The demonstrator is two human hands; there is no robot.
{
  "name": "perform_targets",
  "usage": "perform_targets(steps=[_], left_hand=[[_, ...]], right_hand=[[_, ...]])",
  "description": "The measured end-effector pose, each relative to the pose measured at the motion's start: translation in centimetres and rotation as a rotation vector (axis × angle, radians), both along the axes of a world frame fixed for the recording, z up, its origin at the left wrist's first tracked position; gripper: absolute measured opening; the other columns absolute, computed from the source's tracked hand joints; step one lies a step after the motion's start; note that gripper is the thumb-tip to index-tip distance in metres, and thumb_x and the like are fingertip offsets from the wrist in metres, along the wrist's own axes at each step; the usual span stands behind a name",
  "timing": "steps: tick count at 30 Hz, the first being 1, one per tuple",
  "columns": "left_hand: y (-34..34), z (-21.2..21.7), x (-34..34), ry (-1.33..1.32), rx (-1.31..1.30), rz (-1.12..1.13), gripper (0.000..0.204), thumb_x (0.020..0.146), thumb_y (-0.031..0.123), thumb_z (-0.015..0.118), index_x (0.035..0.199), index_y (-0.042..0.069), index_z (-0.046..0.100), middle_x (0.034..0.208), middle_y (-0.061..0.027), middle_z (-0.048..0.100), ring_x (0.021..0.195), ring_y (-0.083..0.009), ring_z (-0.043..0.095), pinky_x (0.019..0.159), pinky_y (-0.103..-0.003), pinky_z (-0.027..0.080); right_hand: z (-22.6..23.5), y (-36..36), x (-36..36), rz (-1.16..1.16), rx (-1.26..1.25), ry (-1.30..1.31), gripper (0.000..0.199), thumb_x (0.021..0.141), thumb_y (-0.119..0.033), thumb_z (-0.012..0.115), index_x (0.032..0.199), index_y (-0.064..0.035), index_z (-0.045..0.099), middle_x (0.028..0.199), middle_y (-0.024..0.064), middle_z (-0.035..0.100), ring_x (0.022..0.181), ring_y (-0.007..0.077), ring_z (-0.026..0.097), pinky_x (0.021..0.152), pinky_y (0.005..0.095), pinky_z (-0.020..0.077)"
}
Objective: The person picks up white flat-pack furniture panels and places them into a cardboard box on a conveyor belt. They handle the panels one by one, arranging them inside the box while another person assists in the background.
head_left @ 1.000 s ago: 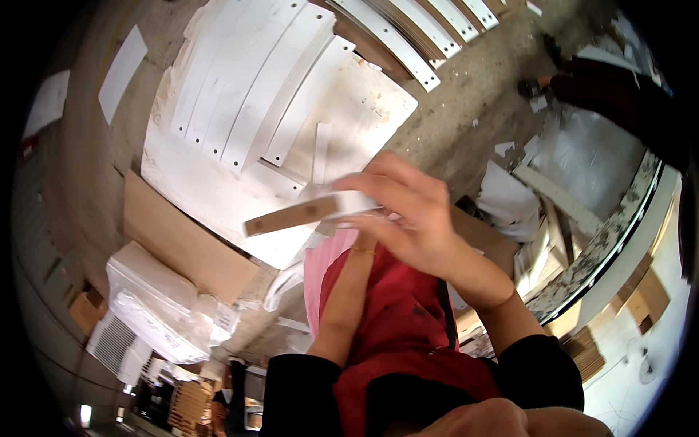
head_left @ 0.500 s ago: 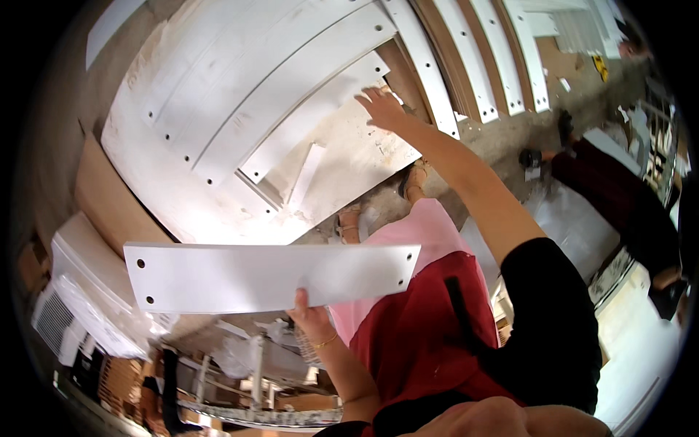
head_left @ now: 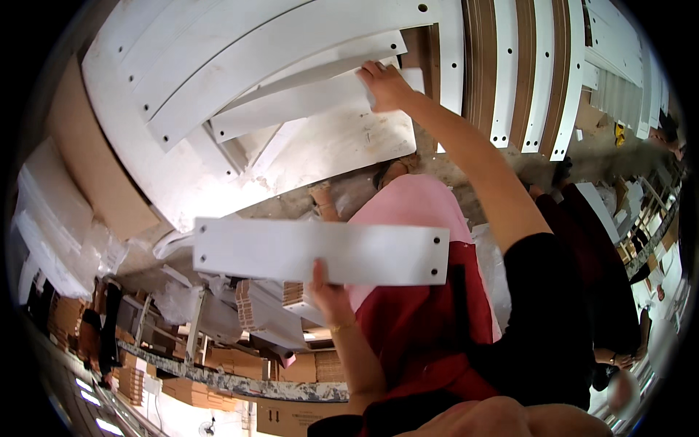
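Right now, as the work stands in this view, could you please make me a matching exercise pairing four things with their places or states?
Things:
1. Bare left hand
2. Bare right hand
3. Flat brown sheet
4. Red cloth garment

Places or states:
A. Beside the left edge of the broad white work surface
B. Worn on the person's body
C. Holding up a flat white rectangular board
D. On a long white plank

Pairs: 1-C; 2-D; 3-A; 4-B
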State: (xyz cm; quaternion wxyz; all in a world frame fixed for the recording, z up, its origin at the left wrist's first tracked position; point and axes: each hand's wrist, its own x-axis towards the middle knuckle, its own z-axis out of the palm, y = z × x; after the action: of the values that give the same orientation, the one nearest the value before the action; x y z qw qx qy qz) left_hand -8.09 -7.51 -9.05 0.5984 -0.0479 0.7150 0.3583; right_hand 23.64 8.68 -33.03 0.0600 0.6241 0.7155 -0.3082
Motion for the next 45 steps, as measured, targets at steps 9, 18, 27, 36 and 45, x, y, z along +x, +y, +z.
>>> perform_targets(steps=[9,18,27,36,45], left_hand=[[-2.2,-0.7,7.0,-0.187,0.028,-0.051,0.054,0.083,0.035,0.058,0.123,0.003,0.039,0.119,-0.0066,0.05,0.109,-0.0214,0.048,0.091,-0.036,0.043],[-2.7,1.3,9.4,-0.655,0.102,0.134,0.068,0.079,0.041,0.06,0.131,0.006,0.033,0.128,-0.0088,0.044,0.116,-0.0267,0.042,0.099,-0.042,0.034],[-2.0,-1.5,3.8,-0.391,-0.021,-0.276,0.05,0.078,0.017,0.061,0.121,0.001,0.042,0.112,-0.0102,0.054,0.103,-0.0251,0.053,0.088,-0.039,0.046],[-0.1,-3.3,3.2,-0.368,-0.035,-0.205,0.05,0.079,0.018,0.058,0.123,0.002,0.041,0.114,-0.0108,0.053,0.104,-0.0264,0.052,0.089,-0.042,0.044],[-0.4,-4.2,2.9,-0.338,-0.072,-0.121,0.052,0.077,0.018,0.06,0.122,0.002,0.041,0.113,-0.0102,0.053,0.103,-0.0265,0.053,0.089,-0.042,0.044]], right_hand=[[22.9,-14.6,-0.9,-0.392,-0.443,0.533,0.089,0.052,-0.039,0.077,0.121,0.0001,0.036,0.12,0.0166,0.036,0.112,0.0353,0.039,0.092,0.0398,0.0365],[34.4,-21.2,-6.0,-0.277,-0.189,0.13,0.095,0.052,-0.039,0.077,0.12,0.0091,0.03,0.133,0.0232,0.026,0.116,0.0359,0.035,0.091,0.0438,0.0321],[13.1,-21.2,2.6,-1.033,-0.15,0.22,0.061,0.073,-0.035,0.064,0.12,-0.0029,0.041,0.119,0.0179,0.045,0.11,0.0328,0.044,0.093,0.0388,0.0364],[-6.1,-12.0,6.3,-1.145,0.251,-0.027,0.072,0.065,-0.032,0.073,0.123,-0.0062,0.039,0.123,0.0111,0.041,0.113,0.0294,0.039,0.095,0.0378,0.0344],[-6.2,-2.9,1.6,-0.409,0.204,-0.397,0.07,0.072,-0.026,0.067,0.131,-0.0094,0.033,0.133,0.0089,0.03,0.12,0.0263,0.033,0.101,0.0394,0.0268]])
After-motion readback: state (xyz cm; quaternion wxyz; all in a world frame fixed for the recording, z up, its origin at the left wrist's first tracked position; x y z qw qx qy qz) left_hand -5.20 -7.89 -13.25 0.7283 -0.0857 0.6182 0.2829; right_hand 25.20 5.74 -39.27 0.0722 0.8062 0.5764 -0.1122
